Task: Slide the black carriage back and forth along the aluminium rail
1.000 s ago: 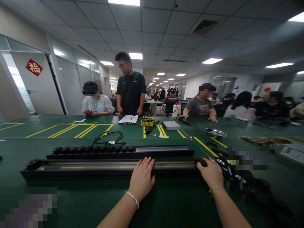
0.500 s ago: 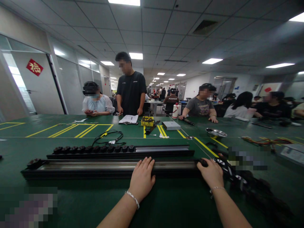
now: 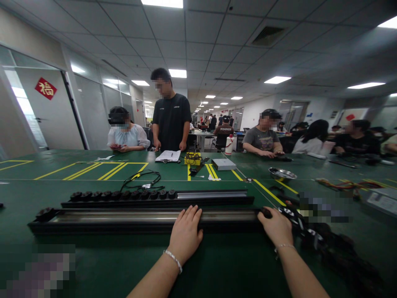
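A long black rail with a metallic strip inside (image 3: 118,217) lies across the green table in front of me. My left hand (image 3: 187,231) rests flat on its middle, fingers stretched over the strip. At the rail's right end my right hand (image 3: 276,225) is closed round a small black part (image 3: 265,212). A black knobbed piece (image 3: 46,213) sits at the left end of the same rail. Behind it lies a second black rail (image 3: 214,194) with a row of several black round parts (image 3: 124,194) along its left half.
Black cable (image 3: 145,178) lies behind the rails. A metal bowl (image 3: 282,174), a grey box (image 3: 223,164) and a yellow item (image 3: 192,158) stand farther back. Dark parts (image 3: 335,244) crowd the right. People are across the green table (image 3: 102,265).
Both my hands stay in place. Across the table, the person in grey has brought both hands together to the right, with the dark object no longer at its earlier spot.
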`<state>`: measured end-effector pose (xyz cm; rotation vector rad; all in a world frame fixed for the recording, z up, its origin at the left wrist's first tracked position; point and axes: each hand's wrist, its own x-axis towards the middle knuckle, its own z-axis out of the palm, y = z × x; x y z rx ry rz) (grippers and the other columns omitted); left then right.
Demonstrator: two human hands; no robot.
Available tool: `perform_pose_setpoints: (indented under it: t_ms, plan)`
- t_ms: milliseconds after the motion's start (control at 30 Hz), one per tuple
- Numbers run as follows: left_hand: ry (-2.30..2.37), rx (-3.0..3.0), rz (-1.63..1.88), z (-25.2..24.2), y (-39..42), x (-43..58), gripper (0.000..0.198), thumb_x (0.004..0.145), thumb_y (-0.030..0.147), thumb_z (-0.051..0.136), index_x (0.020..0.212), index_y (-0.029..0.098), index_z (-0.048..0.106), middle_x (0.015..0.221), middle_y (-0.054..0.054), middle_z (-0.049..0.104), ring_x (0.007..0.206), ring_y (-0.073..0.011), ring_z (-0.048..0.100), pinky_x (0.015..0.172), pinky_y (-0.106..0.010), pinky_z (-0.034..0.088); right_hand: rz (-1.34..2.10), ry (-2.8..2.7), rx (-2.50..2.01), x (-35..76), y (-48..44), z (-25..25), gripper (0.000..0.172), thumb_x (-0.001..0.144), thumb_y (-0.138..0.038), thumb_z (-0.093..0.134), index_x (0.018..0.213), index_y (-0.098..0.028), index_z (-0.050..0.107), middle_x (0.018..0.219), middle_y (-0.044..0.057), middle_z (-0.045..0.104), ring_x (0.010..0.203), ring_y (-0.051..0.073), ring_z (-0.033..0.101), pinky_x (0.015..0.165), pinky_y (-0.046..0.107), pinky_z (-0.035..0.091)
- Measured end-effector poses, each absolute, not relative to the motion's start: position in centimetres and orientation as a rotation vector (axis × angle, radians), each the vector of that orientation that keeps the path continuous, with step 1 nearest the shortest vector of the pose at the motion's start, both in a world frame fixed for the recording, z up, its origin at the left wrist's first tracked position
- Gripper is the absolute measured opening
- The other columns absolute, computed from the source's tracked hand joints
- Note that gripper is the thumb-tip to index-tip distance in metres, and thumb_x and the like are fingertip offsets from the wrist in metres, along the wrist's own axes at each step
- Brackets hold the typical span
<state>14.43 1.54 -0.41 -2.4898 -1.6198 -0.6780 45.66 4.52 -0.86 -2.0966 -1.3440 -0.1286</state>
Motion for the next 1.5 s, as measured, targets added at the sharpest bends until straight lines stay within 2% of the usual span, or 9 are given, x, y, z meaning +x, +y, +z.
perform_pose_setpoints:
  t_ms: [367, 1133, 1500]
  plan:
    - [-1.624, -2.484, -0.673, -0.3, 1.51, 14.43, 0.055, 0.077, 0.028, 0.048, 0.13, 0.022, 0.039, 0.139, -0.004, 0.04, 0.129, -0.0206, 0.032, 0.109, -0.042, 0.024, -0.114, -1.367, -2.147, 45.78, 4.48, -0.76, 0.047, 0.072, -0.045, 0.038, 0.102, -0.017, 0.061, 0.113, 0.009, 0.059, 0.102, 0.026, 0.053, 0.093, 0.037, 0.035]
    - [-1.62, -2.482, -0.659, -0.45, 1.57, 14.38, 0.055, 0.078, 0.03, 0.048, 0.131, 0.021, 0.039, 0.14, -0.005, 0.039, 0.129, -0.0208, 0.032, 0.109, -0.041, 0.023, -0.022, -1.272, -2.157, 45.77, 4.36, -0.3, 0.049, 0.069, -0.044, 0.041, 0.104, -0.016, 0.06, 0.106, 0.012, 0.062, 0.099, 0.027, 0.055, 0.088, 0.037, 0.038]
    - [-1.62, -2.472, -0.678, -0.58, 1.63, 14.4, 0.056, 0.076, 0.028, 0.049, 0.131, 0.021, 0.039, 0.139, -0.004, 0.04, 0.128, -0.0209, 0.033, 0.108, -0.042, 0.024, -0.031, -1.272, -2.138, 45.83, 4.35, -0.27, 0.045, 0.07, -0.042, 0.041, 0.102, -0.016, 0.06, 0.099, 0.01, 0.064, 0.094, 0.026, 0.056, 0.083, 0.036, 0.04]
